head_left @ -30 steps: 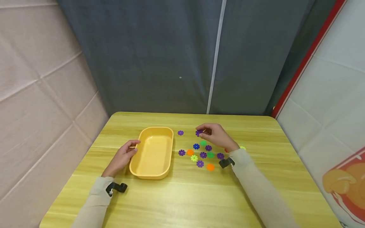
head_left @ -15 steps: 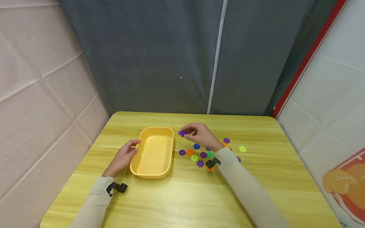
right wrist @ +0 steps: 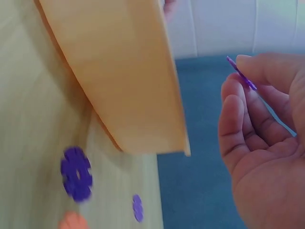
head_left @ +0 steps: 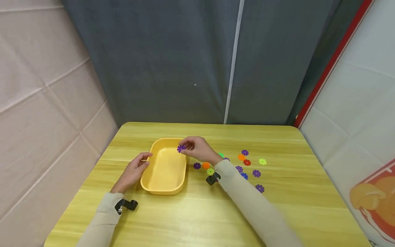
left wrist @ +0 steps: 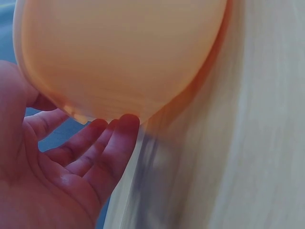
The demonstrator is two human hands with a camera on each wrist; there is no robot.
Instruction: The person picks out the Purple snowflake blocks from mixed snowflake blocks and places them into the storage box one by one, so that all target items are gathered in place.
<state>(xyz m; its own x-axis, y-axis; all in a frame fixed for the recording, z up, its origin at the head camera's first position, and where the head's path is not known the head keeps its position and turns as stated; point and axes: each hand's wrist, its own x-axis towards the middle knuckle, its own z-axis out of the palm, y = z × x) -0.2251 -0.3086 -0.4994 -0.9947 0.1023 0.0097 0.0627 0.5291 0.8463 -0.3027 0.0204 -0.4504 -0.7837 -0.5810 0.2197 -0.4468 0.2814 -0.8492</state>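
My left hand [head_left: 132, 171] holds the left rim of the yellow plastic tub [head_left: 165, 190], its fingertips [left wrist: 127, 123] against the outer wall in the left wrist view. Over the tub's far right rim, my right hand [head_left: 199, 150] pinches a purple notched interlocking disc [head_left: 181, 149] between thumb and fingers. The right wrist view shows this disc [right wrist: 241, 73] edge-on, above the table. No discs show inside the tub. A flat purple disc [right wrist: 137, 207] lies on the table below my right hand, hidden by that hand in the head view.
Several more discs lie right of the tub, including orange [head_left: 206, 165], lime [head_left: 262, 161], red [head_left: 247, 162] and purple [head_left: 260, 188]. My right forearm [head_left: 247, 202] covers some of them. A dark curtain [head_left: 172, 68] hangs behind the wooden table [head_left: 197, 219].
My right hand has moved left with the purple disc, from above the scattered discs to the tub's right rim. My left hand has stayed at the tub.
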